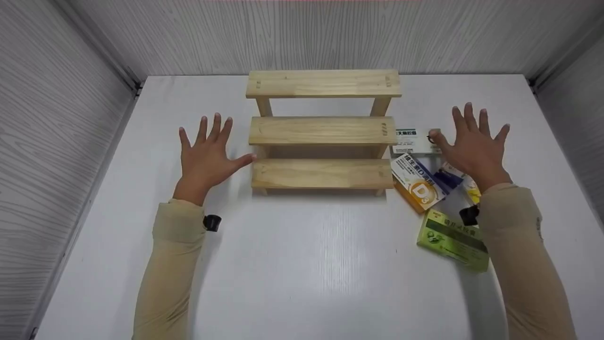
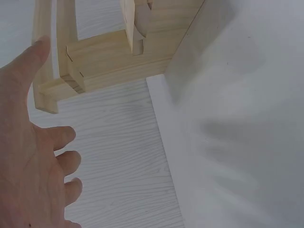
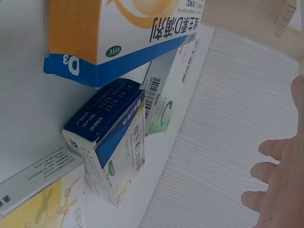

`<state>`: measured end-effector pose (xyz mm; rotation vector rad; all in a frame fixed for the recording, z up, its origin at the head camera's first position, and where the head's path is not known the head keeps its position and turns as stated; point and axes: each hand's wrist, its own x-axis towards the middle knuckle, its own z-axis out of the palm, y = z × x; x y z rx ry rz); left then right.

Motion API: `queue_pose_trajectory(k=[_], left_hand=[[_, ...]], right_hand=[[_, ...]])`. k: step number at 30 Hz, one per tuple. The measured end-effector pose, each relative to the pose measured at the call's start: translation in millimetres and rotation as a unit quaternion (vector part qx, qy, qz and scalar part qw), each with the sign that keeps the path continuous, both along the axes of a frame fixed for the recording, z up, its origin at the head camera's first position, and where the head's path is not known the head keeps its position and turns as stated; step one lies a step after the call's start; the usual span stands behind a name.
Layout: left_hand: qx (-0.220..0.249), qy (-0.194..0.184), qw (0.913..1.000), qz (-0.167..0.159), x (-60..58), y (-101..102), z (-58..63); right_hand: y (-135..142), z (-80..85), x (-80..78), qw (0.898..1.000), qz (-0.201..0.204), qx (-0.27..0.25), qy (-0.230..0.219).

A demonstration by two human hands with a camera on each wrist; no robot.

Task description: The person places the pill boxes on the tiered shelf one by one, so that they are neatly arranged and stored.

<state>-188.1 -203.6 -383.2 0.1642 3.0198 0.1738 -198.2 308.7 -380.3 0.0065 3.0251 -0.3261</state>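
Observation:
A three-tier wooden step rack stands toward the back of the white table. My left hand is spread to its left, the thumb tip overlapping the rack's edge in the head view. Over at the right, my right hand hovers with fingers spread above a group of medicine boxes. Below and left of it lies a white and orange vitamin D box. A white box sits behind that one, and a green box lies nearer. Neither hand holds anything.
In the right wrist view, a dark blue and white box and a yellow and white box are also among the group. Grey wood-grain panels enclose the table at the back and sides.

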Motion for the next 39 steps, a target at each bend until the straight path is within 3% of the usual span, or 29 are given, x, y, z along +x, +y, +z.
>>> queue_pose_trajectory(k=[13,23,28,33,39], left_hand=[[0.012,-0.004,0.9999,-0.005,0.2,3,-1.6],[0.066,0.006,0.9978,0.003,8.9,-1,-9.1],[0.107,-0.004,0.9941,0.016,13.5,-7,-17.7],[0.183,-0.034,0.982,0.03,17.9,-13,-29.3],[0.277,-0.071,0.9566,0.058,22.8,-12,-36.9]], right_hand=[[4,9.8,8.7,1.0,0.009,0.001,0.023],[15,18.0,33.8,0.998,0.02,-0.038,0.053],[23,18.5,53.1,0.992,0.025,-0.08,0.095],[31,17.3,71.7,0.982,0.034,-0.128,0.134],[38,12.2,90.4,0.975,0.049,-0.176,0.124]])
